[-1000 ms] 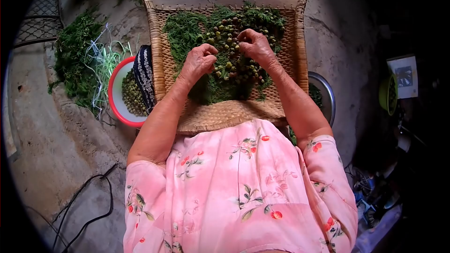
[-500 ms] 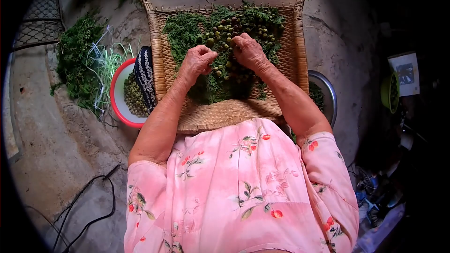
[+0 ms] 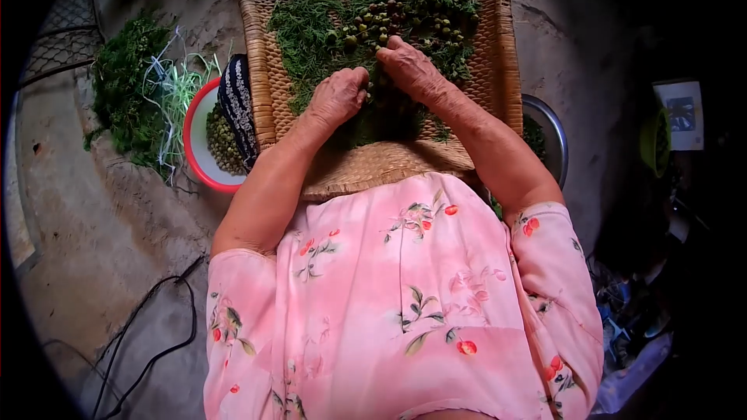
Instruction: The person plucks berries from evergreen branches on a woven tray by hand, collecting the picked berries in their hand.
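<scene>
A wicker winnowing tray rests in front of me, against the pink flowered shirt. Feathery green sprigs cover its left and middle, with small round green-brown cones clustered at the upper middle and right. My left hand is closed over the sprigs near the tray's centre, its fingertips turned inward and partly hidden. Slightly higher, my right hand is pinched at the lower edge of the cones. Whatever lies in either set of fingers is too small or hidden to name.
Left of the tray stands a red-rimmed basin of small round cones, with a dark patterned cloth over its edge. A metal basin is at the right. Cut greenery, pale plastic strings and a black cable lie on the floor.
My hands have come closer together, the left shifting right towards the middle. The whole view has tilted a little, so the tray sits higher in the picture.
</scene>
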`<state>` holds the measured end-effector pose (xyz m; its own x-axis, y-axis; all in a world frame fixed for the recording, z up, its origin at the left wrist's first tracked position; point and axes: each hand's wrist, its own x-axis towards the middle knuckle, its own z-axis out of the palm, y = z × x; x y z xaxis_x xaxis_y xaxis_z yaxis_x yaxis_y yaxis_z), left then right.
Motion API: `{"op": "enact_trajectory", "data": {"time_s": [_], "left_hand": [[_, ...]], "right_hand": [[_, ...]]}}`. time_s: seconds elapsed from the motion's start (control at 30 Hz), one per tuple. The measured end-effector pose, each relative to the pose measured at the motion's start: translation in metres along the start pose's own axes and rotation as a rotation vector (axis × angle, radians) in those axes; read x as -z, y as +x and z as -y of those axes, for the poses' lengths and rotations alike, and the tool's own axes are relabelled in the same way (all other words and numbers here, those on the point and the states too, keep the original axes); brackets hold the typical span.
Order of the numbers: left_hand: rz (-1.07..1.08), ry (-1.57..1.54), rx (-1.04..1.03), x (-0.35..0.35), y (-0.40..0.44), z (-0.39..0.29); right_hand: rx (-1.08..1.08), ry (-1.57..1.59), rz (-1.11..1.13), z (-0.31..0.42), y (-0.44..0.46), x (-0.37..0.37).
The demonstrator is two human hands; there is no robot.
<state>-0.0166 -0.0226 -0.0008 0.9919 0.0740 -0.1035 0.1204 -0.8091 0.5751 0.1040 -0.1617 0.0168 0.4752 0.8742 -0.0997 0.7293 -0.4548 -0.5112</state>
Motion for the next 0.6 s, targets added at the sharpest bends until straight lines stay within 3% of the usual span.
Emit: {"op": "enact_trajectory", "data": {"time_s": [0.17,0.2,0.27,0.4,0.47,0.53,0.6], "left_hand": [[0.019,0.038,-0.021,-0.007,0.001,0.006],[0.013,0.036,-0.023,-0.007,0.001,0.006],[0.033,0.035,-0.013,-0.008,0.002,0.007],[-0.009,-0.014,-0.053,-0.010,0.004,0.010],[-0.020,-0.082,-0.028,-0.006,0.007,0.008],[-0.029,-0.147,0.001,-0.002,0.009,0.008],[-0.126,-0.240,-0.023,0.001,0.010,0.008]], "right_hand": [[-0.019,0.094,-0.190,-0.017,0.006,0.000],[-0.128,0.517,-0.314,-0.031,0.005,-0.009],[-0.375,1.088,-0.235,-0.024,0.001,0.021],[-0.444,1.300,-0.252,-0.038,0.005,0.020],[-0.500,0.977,-0.164,-0.030,0.005,0.017],[-0.198,0.519,-0.299,-0.029,0.008,-0.006],[-0.013,0.045,-0.284,-0.029,0.011,-0.015]]}}
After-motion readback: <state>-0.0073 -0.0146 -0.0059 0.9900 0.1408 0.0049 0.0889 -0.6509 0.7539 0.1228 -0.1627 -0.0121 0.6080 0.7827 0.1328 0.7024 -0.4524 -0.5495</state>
